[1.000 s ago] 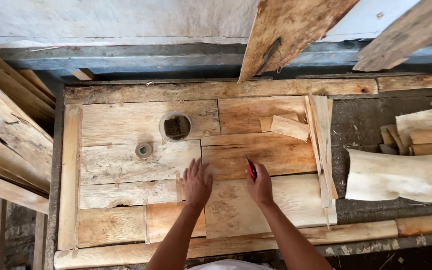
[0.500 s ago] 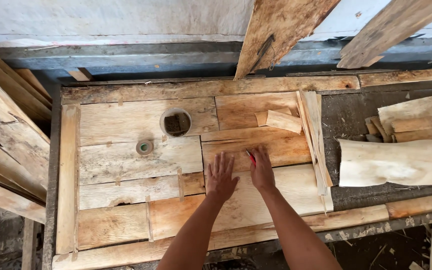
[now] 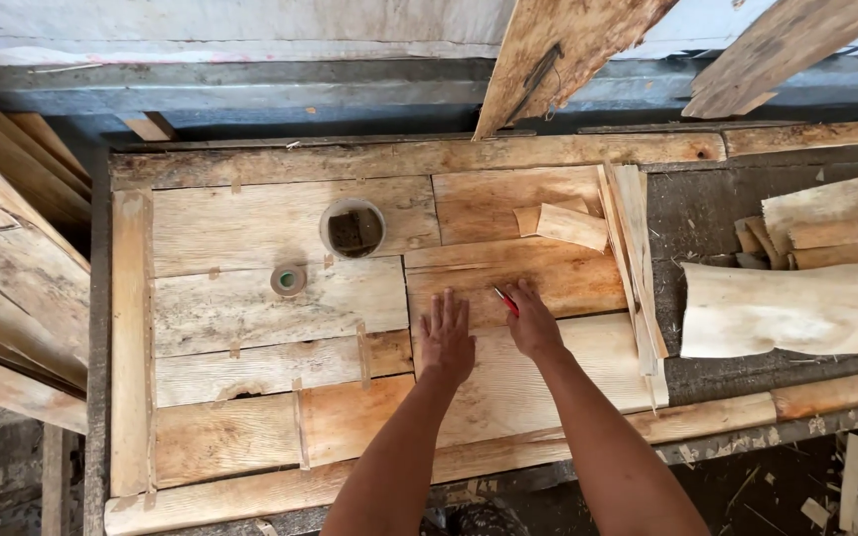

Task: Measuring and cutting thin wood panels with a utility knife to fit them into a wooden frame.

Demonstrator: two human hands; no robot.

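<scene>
Two hands flat on veneer sheet

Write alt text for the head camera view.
Two bare hands press flat on pale veneer sheets patched across a workbench: left hand empty, right hand holding a red pencil. A tape roll lies to the left.

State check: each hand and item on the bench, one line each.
left hand: flat, palm down on the veneer sheet
right hand: on the same sheet, gripping a red pencil
tape roll: lying flat, untouched
round hole: open
small wood offcut: loose on the bench top
curled veneer sheet: lying at right, untouched
</scene>
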